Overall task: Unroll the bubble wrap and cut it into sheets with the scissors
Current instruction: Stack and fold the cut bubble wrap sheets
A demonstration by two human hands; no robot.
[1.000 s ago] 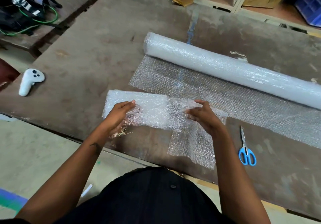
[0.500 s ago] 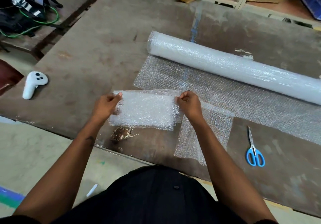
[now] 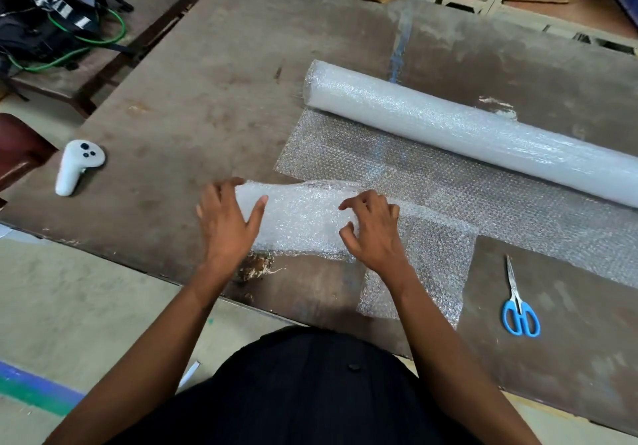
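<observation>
At the frame's centre, the left hand [image 3: 228,227] and right hand [image 3: 374,234], fingers spread, press a folded cut sheet [image 3: 303,216] flat; next likely needs the scissors [image 3: 518,303], lower right, and the roll [image 3: 466,130].

Bare table [image 3: 207,99] leftward up to white controller [image 3: 77,165]; scissors [image 3: 518,303] rightward.

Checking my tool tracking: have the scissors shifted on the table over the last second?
No. The scissors keep the same place right of the cut corner of the unrolled bubble wrap; only the camera shifted.
</observation>
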